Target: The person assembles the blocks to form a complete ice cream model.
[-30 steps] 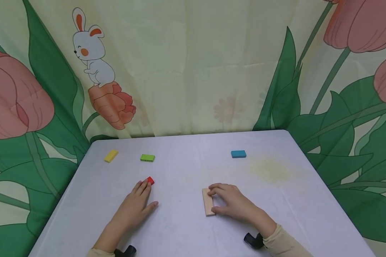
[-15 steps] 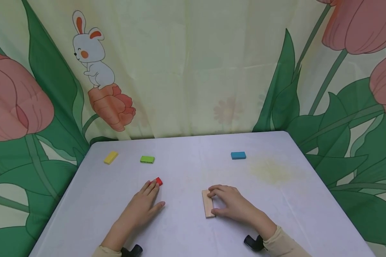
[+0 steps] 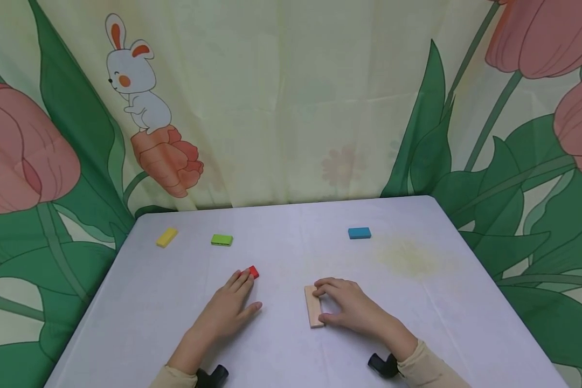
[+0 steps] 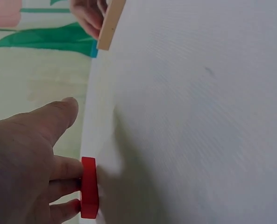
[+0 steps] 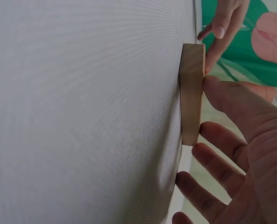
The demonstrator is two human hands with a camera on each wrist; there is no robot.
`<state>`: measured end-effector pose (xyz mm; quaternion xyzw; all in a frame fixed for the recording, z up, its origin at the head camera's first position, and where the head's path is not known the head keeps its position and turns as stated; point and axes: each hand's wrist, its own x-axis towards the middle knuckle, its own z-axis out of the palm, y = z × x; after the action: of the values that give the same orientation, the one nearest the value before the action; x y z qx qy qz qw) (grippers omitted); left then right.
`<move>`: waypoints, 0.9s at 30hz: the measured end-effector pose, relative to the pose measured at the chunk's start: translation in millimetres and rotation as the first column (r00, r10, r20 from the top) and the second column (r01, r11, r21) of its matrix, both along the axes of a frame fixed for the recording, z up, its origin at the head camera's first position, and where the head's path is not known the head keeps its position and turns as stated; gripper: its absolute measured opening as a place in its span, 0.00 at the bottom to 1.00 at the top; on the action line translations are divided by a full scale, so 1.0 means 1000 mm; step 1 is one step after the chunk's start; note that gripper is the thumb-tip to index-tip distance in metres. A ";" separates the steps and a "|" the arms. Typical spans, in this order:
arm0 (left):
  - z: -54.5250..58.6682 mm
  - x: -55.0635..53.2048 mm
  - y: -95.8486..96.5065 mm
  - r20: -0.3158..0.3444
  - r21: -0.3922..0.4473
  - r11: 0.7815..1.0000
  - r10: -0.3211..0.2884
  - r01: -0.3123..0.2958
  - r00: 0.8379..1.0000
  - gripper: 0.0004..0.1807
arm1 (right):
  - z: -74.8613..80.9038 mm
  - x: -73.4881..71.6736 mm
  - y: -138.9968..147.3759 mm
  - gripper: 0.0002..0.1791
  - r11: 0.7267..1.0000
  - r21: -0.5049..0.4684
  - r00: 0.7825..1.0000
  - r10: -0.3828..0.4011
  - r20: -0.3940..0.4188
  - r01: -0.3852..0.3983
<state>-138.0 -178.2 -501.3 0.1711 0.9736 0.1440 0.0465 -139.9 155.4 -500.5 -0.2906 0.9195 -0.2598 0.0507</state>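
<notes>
A small red block (image 3: 254, 272) lies on the white table, partly covered by the outstretched fingertips of my left hand (image 3: 225, 310). From the left wrist, several fingertips press on the red block (image 4: 89, 189) while the thumb stays away from it. To the right, a longer plain wooden block (image 3: 312, 307) lies flat, its long side pointing away from me. My right hand (image 3: 354, 307) touches that block along its right side with thumb and index finger. In the right wrist view the other fingers spread past the wooden block (image 5: 191, 98), towards the tabletop.
Toward the table's far edge lie a yellow block (image 3: 167, 237), a green block (image 3: 221, 240) and a blue block (image 3: 359, 233). A curtain (image 3: 281, 108) printed with tulips and a rabbit hangs behind the table (image 3: 397, 291).
My left hand has slid the red block to the right across the table, nearer the wooden block. The right hand and the wooden block have stayed in place.
</notes>
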 end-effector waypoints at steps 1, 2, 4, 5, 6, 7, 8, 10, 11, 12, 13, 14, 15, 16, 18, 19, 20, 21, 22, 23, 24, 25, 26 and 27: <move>0.000 -0.001 0.002 -0.003 0.009 1.000 -0.009 0.009 1.000 0.41 | 0.000 0.000 0.000 0.23 1.000 0.002 1.000 0.000 0.001 0.000; 0.001 -0.001 0.004 -0.006 0.018 1.000 -0.019 0.019 1.000 0.41 | 0.000 0.000 0.000 0.23 1.000 0.002 1.000 -0.001 0.002 0.001; 0.002 -0.002 0.008 -0.009 0.028 0.999 -0.039 0.039 0.999 0.40 | 0.000 -0.001 0.000 0.23 1.000 0.004 1.000 -0.004 0.003 0.004; 0.003 -0.003 0.010 -0.007 0.034 0.998 -0.049 0.049 0.999 0.40 | 0.000 -0.001 0.000 0.23 1.000 0.005 1.000 -0.006 0.005 0.006; 0.004 -0.004 0.012 -0.005 0.035 0.998 -0.059 0.059 0.998 0.40 | 0.000 -0.001 0.000 0.23 1.000 0.007 1.000 -0.008 0.007 0.008; 0.005 -0.004 0.014 -0.002 0.037 0.997 -0.066 0.066 0.998 0.39 | -0.001 -0.001 -0.001 0.23 1.000 0.008 1.000 -0.010 0.009 0.010; 0.006 -0.004 0.016 0.002 0.037 0.997 -0.072 0.072 0.997 0.39 | -0.001 -0.001 -0.001 0.23 1.000 0.008 1.000 -0.012 0.011 0.012; 0.008 -0.005 0.020 0.007 0.037 0.996 -0.082 0.082 0.997 0.39 | -0.001 -0.001 -0.001 0.23 1.000 0.009 1.000 -0.015 0.015 0.015; 0.008 -0.005 0.021 0.009 0.038 0.996 -0.084 0.083 0.996 0.39 | -0.001 -0.001 -0.001 0.23 1.000 0.008 1.000 -0.014 0.016 0.014; 0.009 -0.005 0.023 0.010 0.033 0.996 -0.086 0.086 0.996 0.39 | -0.001 -0.001 -0.001 0.23 1.000 0.006 1.000 -0.013 0.016 0.013; 0.009 -0.005 0.024 0.008 0.038 0.995 -0.090 0.090 0.996 0.39 | 0.000 -0.001 -0.001 0.23 1.000 0.003 1.000 -0.012 0.016 0.012; 0.008 -0.006 0.025 0.009 0.038 0.995 -0.092 0.092 0.996 0.39 | 0.000 -0.001 -0.001 0.23 1.000 0.002 1.000 -0.011 0.016 0.011; 0.008 -0.006 0.026 0.006 0.044 0.994 -0.096 0.096 0.995 0.39 | 0.000 -0.001 -0.001 0.23 1.000 0.001 1.000 -0.011 0.015 0.011; 0.008 -0.006 0.028 0.009 0.041 0.995 -0.096 0.096 0.995 0.39 | 0.000 -0.001 -0.001 0.23 1.000 0.000 1.000 -0.012 0.015 0.012; 0.007 -0.006 0.030 0.009 0.041 0.994 -0.102 0.101 0.995 0.39 | -0.001 -0.001 -0.001 0.23 1.000 -0.002 1.000 -0.012 0.014 0.012; 0.007 -0.007 0.031 0.005 0.046 0.993 -0.107 0.107 0.994 0.39 | -0.001 -0.001 -0.001 0.22 1.000 -0.002 1.000 -0.012 0.015 0.012; 0.006 -0.007 0.033 0.007 0.040 0.993 -0.109 0.108 0.994 0.39 | -0.001 0.000 0.000 0.22 1.000 -0.002 1.000 -0.012 0.014 0.012; 0.006 -0.007 0.034 0.008 0.040 0.993 -0.111 0.111 0.994 0.39 | -0.001 0.000 0.000 0.22 1.000 -0.003 1.000 -0.011 0.015 0.011; 0.005 -0.008 0.036 0.013 0.036 0.993 -0.111 0.110 0.994 0.39 | -0.001 0.000 0.000 0.22 1.000 -0.005 1.000 -0.010 0.016 0.010; 0.005 -0.008 0.037 0.014 0.035 0.993 -0.112 0.112 0.994 0.39 | -0.001 0.000 0.000 0.22 1.000 -0.005 1.000 -0.008 0.017 0.008; 0.005 -0.008 0.039 0.016 0.037 0.993 -0.115 0.114 0.993 0.39 | -0.001 -0.001 0.000 0.22 1.000 -0.005 1.000 -0.007 0.019 0.007; 0.005 -0.009 0.040 0.016 0.038 0.992 -0.119 0.118 0.993 0.39 | -0.001 -0.001 0.000 0.21 1.000 -0.005 1.000 -0.007 0.022 0.007; 0.005 -0.009 0.043 0.023 0.037 0.992 -0.118 0.117 0.993 0.39 | -0.001 -0.001 0.000 0.21 1.000 -0.005 1.000 -0.008 0.022 0.008; 0.006 -0.009 0.045 0.026 0.039 0.992 -0.121 0.120 0.992 0.40 | -0.001 -0.001 0.001 0.21 1.000 -0.005 1.000 -0.010 0.024 0.010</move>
<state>-147.5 -133.6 -495.7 0.2282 0.9579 0.1615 0.0656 -140.9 156.0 -501.8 -0.2832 0.9196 -0.2658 0.0596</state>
